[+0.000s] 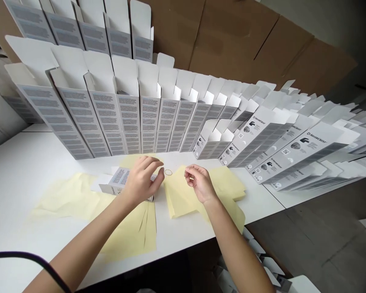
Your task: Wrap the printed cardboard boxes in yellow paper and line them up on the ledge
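Observation:
My left hand (pixel 142 179) is raised over a small printed white box, its fingers curved and its thumb apart, with nothing visible in it. The small box (pixel 119 177) lies on its side with a flap open, partly covered by that hand. My right hand (pixel 200 183) is above a stack of yellow paper sheets (pixel 180 199), thumb and fingertips pinched together. Whatever may be in that pinch is too small to make out. Between the hands a thin ring like a rubber band (pixel 168 172) shows near the stack's far edge. Under my left forearm lie crumpled yellow sheets (pixel 134 232).
A long row of upright white boxes (pixel 127 122) with raised flaps lines the back of the white table (pixel 15 187). More boxes (pixel 305 142) crowd the right side. Brown cardboard (pixel 225 36) stands behind. A black cable (pixel 27 254) crosses the lower left corner.

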`<act>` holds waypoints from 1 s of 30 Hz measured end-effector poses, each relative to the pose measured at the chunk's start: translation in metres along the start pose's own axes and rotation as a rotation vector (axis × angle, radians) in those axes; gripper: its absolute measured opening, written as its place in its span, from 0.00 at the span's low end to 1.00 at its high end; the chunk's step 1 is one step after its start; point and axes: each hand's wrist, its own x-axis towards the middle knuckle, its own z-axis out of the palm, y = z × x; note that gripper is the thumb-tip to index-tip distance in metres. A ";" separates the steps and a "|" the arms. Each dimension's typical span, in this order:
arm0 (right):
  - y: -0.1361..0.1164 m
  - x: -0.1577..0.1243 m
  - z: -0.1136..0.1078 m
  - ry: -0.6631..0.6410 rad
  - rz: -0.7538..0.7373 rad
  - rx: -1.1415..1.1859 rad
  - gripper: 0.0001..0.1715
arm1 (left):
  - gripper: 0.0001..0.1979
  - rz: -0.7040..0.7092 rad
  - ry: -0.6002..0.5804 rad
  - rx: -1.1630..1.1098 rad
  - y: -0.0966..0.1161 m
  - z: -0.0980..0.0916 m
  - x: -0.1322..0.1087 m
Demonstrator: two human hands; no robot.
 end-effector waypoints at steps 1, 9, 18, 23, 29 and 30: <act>0.002 0.000 0.000 0.002 -0.004 0.021 0.11 | 0.04 -0.069 -0.042 0.058 0.002 0.000 -0.008; 0.019 0.010 0.021 -0.040 -0.007 0.140 0.11 | 0.28 -0.171 -0.270 0.496 0.014 0.015 -0.077; 0.039 -0.006 0.048 -0.189 0.056 0.035 0.11 | 0.30 -0.142 -0.205 0.446 0.005 -0.006 -0.105; 0.051 -0.005 0.058 -0.277 0.068 -0.049 0.13 | 0.30 -0.117 -0.134 0.466 0.002 0.001 -0.111; 0.059 -0.004 0.060 -0.330 0.073 -0.095 0.13 | 0.28 -0.109 -0.108 0.443 -0.003 0.004 -0.113; 0.060 -0.004 0.060 -0.334 0.076 -0.100 0.14 | 0.28 -0.115 -0.104 0.443 -0.004 0.004 -0.114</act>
